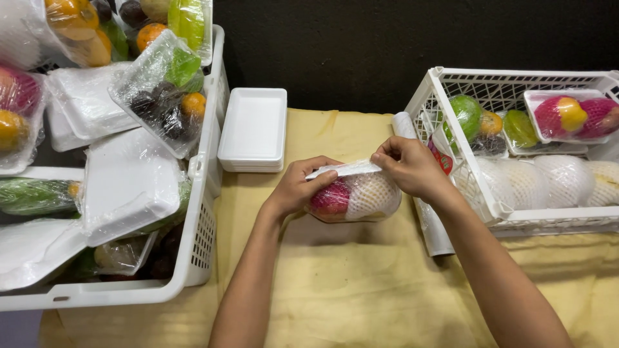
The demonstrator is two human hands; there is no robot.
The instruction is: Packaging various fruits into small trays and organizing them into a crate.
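A small white foam tray of fruit (354, 196), holding a red fruit and a pale fruit in foam netting under clear film, is tipped on its side above the yellow cloth (361, 296). My left hand (298, 187) grips its left end. My right hand (409, 166) pinches the film and the tray's edge at the top right. A roll of cling film (431, 225) lies just right of the tray, under my right forearm.
A stack of empty white foam trays (253, 129) sits behind my left hand. A white crate (206, 193) of wrapped fruit trays stands at left. Another white crate (451, 148) at right holds loose fruit, netted fruit and one wrapped tray.
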